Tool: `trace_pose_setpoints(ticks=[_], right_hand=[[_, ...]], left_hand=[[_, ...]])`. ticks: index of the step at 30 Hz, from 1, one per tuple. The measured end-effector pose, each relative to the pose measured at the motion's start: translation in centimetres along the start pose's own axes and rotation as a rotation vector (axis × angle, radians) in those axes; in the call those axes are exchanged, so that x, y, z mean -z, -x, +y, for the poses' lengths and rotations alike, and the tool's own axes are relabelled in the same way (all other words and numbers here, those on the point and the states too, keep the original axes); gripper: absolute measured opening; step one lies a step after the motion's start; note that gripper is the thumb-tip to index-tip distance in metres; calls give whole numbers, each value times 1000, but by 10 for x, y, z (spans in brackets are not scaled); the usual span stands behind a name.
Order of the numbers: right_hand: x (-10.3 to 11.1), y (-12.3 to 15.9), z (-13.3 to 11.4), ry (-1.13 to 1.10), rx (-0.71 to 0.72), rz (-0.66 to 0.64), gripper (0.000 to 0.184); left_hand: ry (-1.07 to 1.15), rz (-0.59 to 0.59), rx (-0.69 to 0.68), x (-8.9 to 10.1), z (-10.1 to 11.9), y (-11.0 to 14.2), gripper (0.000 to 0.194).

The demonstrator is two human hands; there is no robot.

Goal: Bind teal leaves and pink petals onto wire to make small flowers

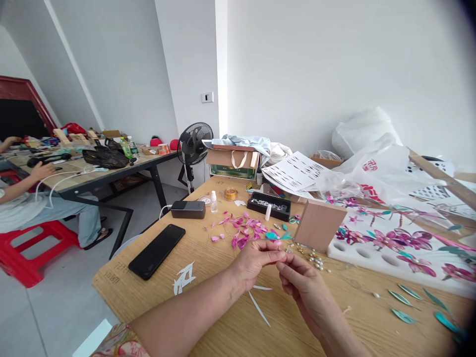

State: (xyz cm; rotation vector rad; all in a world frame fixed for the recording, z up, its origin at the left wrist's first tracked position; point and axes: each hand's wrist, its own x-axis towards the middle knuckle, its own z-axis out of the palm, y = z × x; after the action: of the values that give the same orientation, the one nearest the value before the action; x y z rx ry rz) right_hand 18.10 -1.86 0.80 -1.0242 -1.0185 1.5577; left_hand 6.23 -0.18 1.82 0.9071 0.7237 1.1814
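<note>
Over the wooden table, my left hand and my right hand meet at the fingertips. Both are closed in a pinch; what they hold is too small and too covered to name. A bit of pink shows at the left fingertips, close to a turquoise petal piece. Just beyond my hands lies a loose spread of pink petals. White and gold beads are scattered beside an upright wooden block. Thin white paper strips lie under and beside my left forearm.
A phone, a black power bank, a small spray bottle and a black tray stand around the petals. At right, white foam bears pink flowers; teal leaves lie nearer. Another person sits at the left table.
</note>
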Motion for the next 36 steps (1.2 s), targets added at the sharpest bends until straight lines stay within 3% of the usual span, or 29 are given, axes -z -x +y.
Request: trace_pose_setpoints(ticks=[8, 12, 18, 28, 36], right_hand=[[5, -2, 3, -58, -11, -51, 24], [8, -3, 1, -110, -35, -69, 24], [6, -2, 1, -40, -34, -93, 27], [-1, -2, 4, 137, 62, -54, 36], [-2, -1, 2, 283, 79, -59, 33]], left_hand=[[112, -79, 64, 2, 3, 1, 21], [-38, -158, 21, 4, 4, 0, 18], [-229, -35, -56, 4, 4, -1, 17], [-39, 9, -12, 1, -1, 0, 25], [82, -6, -102, 1, -4, -1, 25]])
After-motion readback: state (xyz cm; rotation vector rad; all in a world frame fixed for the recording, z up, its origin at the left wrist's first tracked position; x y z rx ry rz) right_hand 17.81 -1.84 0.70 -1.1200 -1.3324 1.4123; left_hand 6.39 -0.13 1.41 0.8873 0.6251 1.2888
